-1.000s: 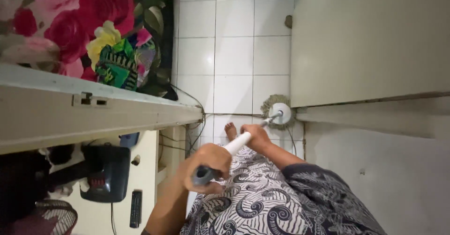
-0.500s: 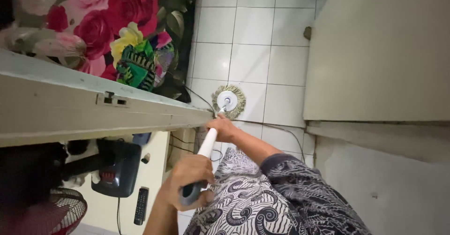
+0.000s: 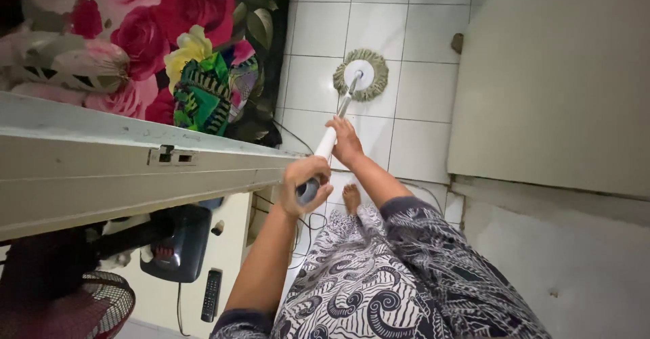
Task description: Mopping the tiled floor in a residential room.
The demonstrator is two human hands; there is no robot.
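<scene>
I am holding the mop with both hands. My left hand (image 3: 305,180) is closing fully around the grey end cap of the mop handle (image 3: 326,144), the fingers wrapped tight, so this hand is at the near end of the pole. My right hand (image 3: 347,143) is gripping further along the same white handle, also wrapped around it, with the arm stretched forward; this is the hand nearer to the working end.

From the right hand the handle is running away from me and slightly to the right in the head view, becoming a thin metal rod before it is meeting the mop head (image 3: 361,75). So the long axis is going from my left hand, through my right hand, straight to the head, which is lying well ahead of both hands.

The round mop head, white disc with greenish fringe, is resting flat on the white tiled floor (image 3: 318,82), near the flowered mattress (image 3: 135,34) on its left and well apart from the pale cabinet (image 3: 555,75) on its right. My bare foot (image 3: 351,197) is standing below the hands, beside the patterned skirt (image 3: 365,285).
</scene>
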